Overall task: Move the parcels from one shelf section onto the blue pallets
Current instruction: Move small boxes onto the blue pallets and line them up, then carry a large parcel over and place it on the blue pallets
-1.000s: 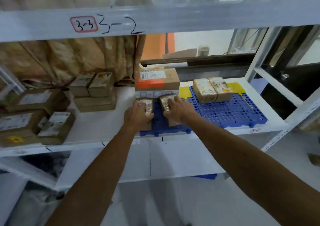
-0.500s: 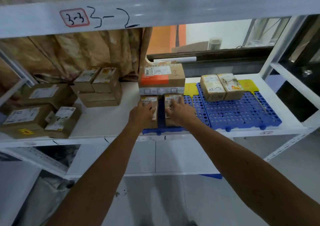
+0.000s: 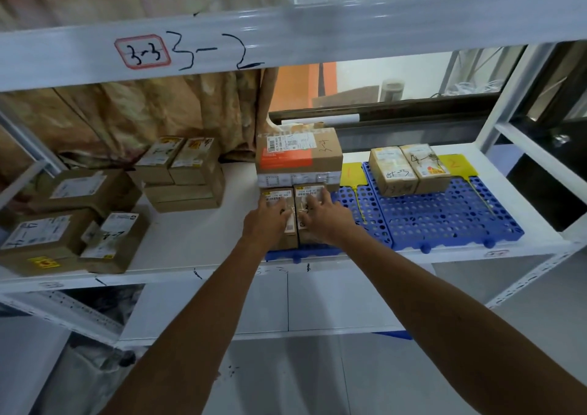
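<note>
Fingers lying loosely spread, gripping nothing: left hand covering left parcel, right hand covering right parcel, hiding most labels; sitting on blue pallet, largely hidden beneath.

The right pallet is bare across its front and middle; only a pair of taped parcels sits at its back edge. The left pallet is nearly full: two small parcels at the front touch a tall box behind, leaving a narrow bare strip along its right side. The shelf board lies open between that pallet and the stacked cartons to the left. The upper beam closes off the way in from above.
</note>
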Motion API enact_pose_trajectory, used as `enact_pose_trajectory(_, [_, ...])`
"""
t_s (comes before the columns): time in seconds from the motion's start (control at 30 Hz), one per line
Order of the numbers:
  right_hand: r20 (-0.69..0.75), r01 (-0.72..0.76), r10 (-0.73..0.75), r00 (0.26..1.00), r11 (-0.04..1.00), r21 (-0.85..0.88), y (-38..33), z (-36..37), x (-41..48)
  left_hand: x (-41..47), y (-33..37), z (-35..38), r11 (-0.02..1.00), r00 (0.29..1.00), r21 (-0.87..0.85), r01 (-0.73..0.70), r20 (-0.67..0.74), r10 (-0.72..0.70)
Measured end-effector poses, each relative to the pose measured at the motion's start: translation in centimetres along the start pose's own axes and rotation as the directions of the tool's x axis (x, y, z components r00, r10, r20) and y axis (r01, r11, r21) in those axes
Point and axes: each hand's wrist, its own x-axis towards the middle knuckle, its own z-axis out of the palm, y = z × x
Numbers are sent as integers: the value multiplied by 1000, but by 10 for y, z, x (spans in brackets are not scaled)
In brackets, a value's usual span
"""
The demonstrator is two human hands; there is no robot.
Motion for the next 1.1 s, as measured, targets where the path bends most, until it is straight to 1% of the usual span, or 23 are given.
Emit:
enact_pose_trajectory(0.03, [2, -4, 4, 1000, 1000, 13, -1, -4, -3, 1, 0, 0, 1000, 1000, 2, -4, -3, 4])
enact_pose_trajectory(0.1, [-3, 36, -36, 999, 999, -10, -4, -11, -11, 2, 0, 0, 1000, 1000, 11, -10, -9, 10])
enact_pose_trajectory(0.2, [8, 148, -149, 989, 977, -154, -5, -18, -22, 5, -1, 0, 1000, 1000, -4, -2, -7, 2])
enact_pose_trajectory(0.27, [10, 150, -151, 989, 972, -183, -6, -21, -25, 6, -1, 0, 1000, 1000, -4, -4, -10, 4])
enact_pose_trajectory(0.4, [31, 150, -147, 989, 976, -160, -5, -15, -18, 6, -1, 0, 1000, 1000, 10, -3, -2, 3])
enact_pose_trajectory(0.5, [36, 133, -131, 991, 988, -83, -2, -9, -11, 4, -2, -1, 1000, 1000, -5, -13, 12, 13])
enact_pose_trajectory(0.67, [44, 107, -105, 993, 994, -30, 1, -17, -15, 6, -1, -10, 999, 997, -51, 10, 77, -6])
enact_pose_trajectory(0.7, [31, 106, -106, 994, 994, -8, 1, -21, -18, 4, 0, -13, 999, 996, -43, 20, 87, -16])
enact_pose_trajectory(0.77, [-58, 64, -55, 997, 987, 150, 1, -39, -27, 1, 1, -18, 1000, 997, -22, 9, 76, -8])
enact_pose_trajectory(0.8, [-105, 58, -38, 994, 978, 202, 2, -51, -32, 2, -1, -20, 1000, 997, -7, 8, 72, -8])
enact_pose_trajectory(0.83, [-143, 69, -38, 989, 973, 222, 5, -61, -34, 1, -3, -26, 999, 996, -3, 34, 86, -34])
enact_pose_trajectory(0.9, [-187, 99, -61, 980, 975, 200, 12, -83, -41, 4, -9, -38, 996, 985, -3, 92, 150, -90])
enact_pose_trajectory(0.97, [-190, 99, -63, 980, 976, 192, 19, -102, -42, 4, -13, -54, 980, 962, -42, 197, 200, -185])
enact_pose_trajectory(1.1, [-144, 86, -56, 988, 973, 216, 30, -127, -45, 2, -16, -82, 950, 944, -75, 303, 156, -289])
